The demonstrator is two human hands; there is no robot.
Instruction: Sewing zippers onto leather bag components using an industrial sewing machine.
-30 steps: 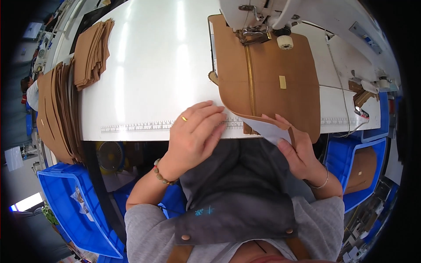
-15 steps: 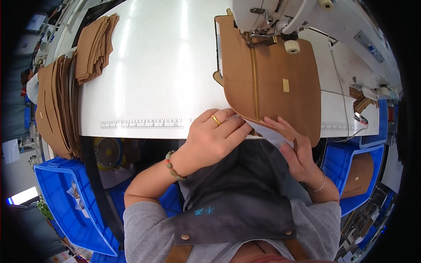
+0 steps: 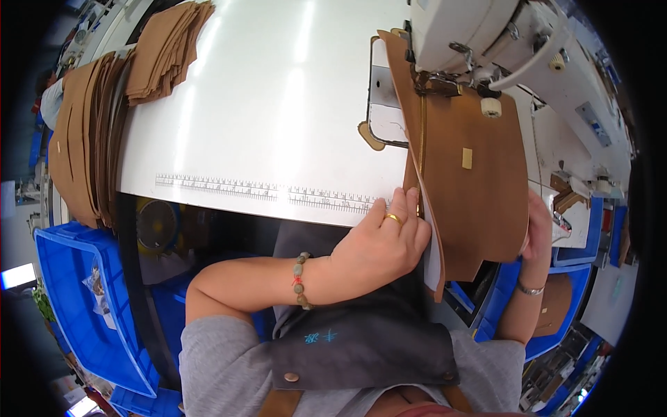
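A brown leather-like panel (image 3: pixel 479 201) lies beneath the head of a white sewing machine (image 3: pixel 465 42). A gold-toned zipper (image 3: pixel 422 128) runs lengthwise near its left side, and a small yellow tab (image 3: pixel 467 158) sits on its face. The left edge is folded up, showing a white backing (image 3: pixel 433 260). My left hand (image 3: pixel 389 240), with a ring, closes on this raised edge beside the zipper's near end. At the panel's right edge is my right hand (image 3: pixel 538 226), its fingers curled against the edge and partly hidden by the panel.
Stacked brown panels (image 3: pixel 80 139) and smaller brown pieces (image 3: pixel 170 52) lie at the table's left. A printed ruler (image 3: pixel 271 193) follows the white table's front edge. Blue bins (image 3: pixel 97 306) stand at the lower left and right. A metal-edged plate (image 3: pixel 385 104) lies beside the machine.
My right hand has moved from the panel's near edge to its right edge. My left hand has shifted right and nearer me, and the panel's left side is now folded up.
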